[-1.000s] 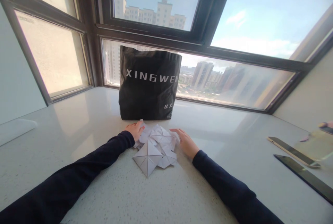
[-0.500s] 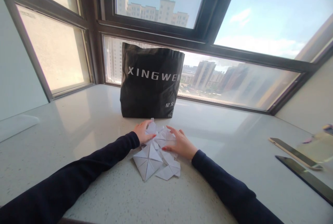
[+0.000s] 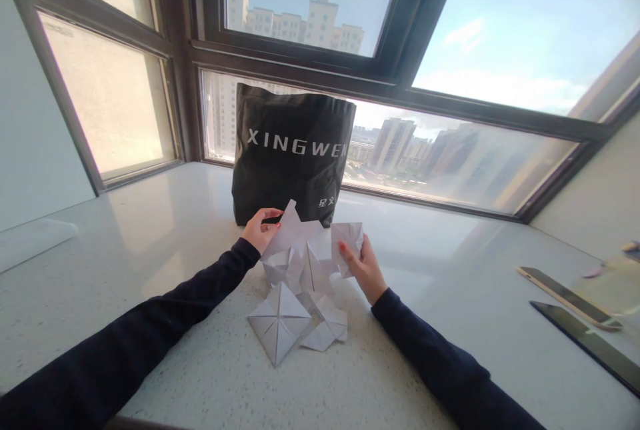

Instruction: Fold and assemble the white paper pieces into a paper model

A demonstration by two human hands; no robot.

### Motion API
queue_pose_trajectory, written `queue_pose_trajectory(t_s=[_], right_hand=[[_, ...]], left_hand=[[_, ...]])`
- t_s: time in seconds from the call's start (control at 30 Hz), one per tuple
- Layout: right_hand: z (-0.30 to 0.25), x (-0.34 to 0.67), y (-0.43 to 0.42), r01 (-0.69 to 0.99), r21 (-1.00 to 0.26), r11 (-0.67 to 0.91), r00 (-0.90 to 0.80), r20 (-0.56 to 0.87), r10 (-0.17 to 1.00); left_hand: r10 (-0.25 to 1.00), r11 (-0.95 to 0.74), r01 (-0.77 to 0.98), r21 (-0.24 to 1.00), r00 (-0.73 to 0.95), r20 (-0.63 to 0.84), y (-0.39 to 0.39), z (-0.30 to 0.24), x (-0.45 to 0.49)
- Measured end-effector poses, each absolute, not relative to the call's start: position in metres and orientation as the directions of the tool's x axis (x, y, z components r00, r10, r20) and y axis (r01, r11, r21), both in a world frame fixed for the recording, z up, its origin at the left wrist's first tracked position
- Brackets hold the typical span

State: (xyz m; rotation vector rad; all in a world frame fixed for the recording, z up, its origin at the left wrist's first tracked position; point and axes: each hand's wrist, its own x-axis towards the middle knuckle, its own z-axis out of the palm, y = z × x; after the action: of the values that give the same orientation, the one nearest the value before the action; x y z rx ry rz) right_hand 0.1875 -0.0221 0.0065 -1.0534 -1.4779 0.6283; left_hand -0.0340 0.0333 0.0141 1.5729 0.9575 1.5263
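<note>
My left hand (image 3: 261, 229) pinches the left edge of a large white folded paper (image 3: 300, 233), whose pointed tip rises in front of the black bag. In my right hand (image 3: 367, 267) is a smaller folded paper square (image 3: 345, 242), lifted off the pile with the thumb across its front. Between the hands and nearer to me lie more white origami pieces: a diamond-shaped one with crossing creases (image 3: 279, 323) and an angular one (image 3: 325, 327) beside it. Several folded pieces overlap in the middle, so their separate outlines are partly hidden.
A black bag (image 3: 290, 163) with white lettering stands upright behind the papers, against the window. Two flat, phone-like objects (image 3: 567, 297) lie on the white speckled countertop (image 3: 200, 363) at the right. A white object (image 3: 35, 243) rests at the far left.
My left hand has moved up and left, raising the large paper. My right hand has lifted a folded square off the pile. The diamond-shaped piece has shifted slightly toward me.
</note>
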Motion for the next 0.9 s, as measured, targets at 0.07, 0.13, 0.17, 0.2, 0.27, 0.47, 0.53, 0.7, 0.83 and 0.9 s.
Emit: queue_pose_trajectory(t_s=[0.07, 0.13, 0.17, 0.2, 0.27, 0.47, 0.53, 0.7, 0.83, 0.9], right_hand=[[0.006, 0.187, -0.022, 0.253, -0.848, 0.465, 0.055, 0.493, 0.868], [0.005, 0.186, -0.023, 0.267, -0.840, 0.473, 0.017, 0.495, 0.869], [0.004, 0.185, -0.023, 0.282, -0.836, 0.470, -0.010, 0.487, 0.873], [0.003, 0.185, -0.024, 0.304, -0.835, 0.459, -0.042, 0.469, 0.882], [0.000, 0.184, -0.024, 0.359, -0.835, 0.416, -0.100, 0.409, 0.907], [-0.006, 0.188, -0.021, 0.482, -0.807, 0.340, -0.100, 0.335, 0.937], [-0.007, 0.190, -0.019, 0.522, -0.784, 0.336, -0.078, 0.349, 0.934], [-0.004, 0.191, -0.019, 0.492, -0.777, 0.393, -0.139, 0.376, 0.916], [0.003, 0.188, -0.023, 0.419, -0.792, 0.444, -0.166, 0.414, 0.895], [0.005, 0.187, -0.023, 0.389, -0.817, 0.426, -0.130, 0.409, 0.903]], left_hand=[[0.888, -0.460, 0.005, 0.888, -0.026, 0.460, 0.034, 0.015, -0.035], [0.879, -0.473, -0.004, 0.881, -0.065, 0.472, 0.034, 0.016, -0.036], [0.876, -0.478, -0.013, 0.878, -0.080, 0.475, 0.034, 0.017, -0.037], [0.873, -0.483, -0.026, 0.875, -0.092, 0.479, 0.034, 0.018, -0.037], [0.864, -0.500, -0.067, 0.864, -0.111, 0.491, 0.035, 0.020, -0.038], [0.827, -0.561, -0.195, 0.804, -0.102, 0.552, 0.034, 0.025, -0.037], [0.833, -0.543, -0.228, 0.808, -0.024, 0.553, 0.031, 0.025, -0.034], [0.809, -0.514, -0.215, 0.831, 0.202, 0.552, 0.018, 0.016, -0.022], [0.781, -0.489, -0.229, 0.842, 0.315, 0.540, 0.010, 0.009, -0.013], [0.769, -0.482, -0.224, 0.847, 0.356, 0.531, 0.008, 0.008, -0.012]])
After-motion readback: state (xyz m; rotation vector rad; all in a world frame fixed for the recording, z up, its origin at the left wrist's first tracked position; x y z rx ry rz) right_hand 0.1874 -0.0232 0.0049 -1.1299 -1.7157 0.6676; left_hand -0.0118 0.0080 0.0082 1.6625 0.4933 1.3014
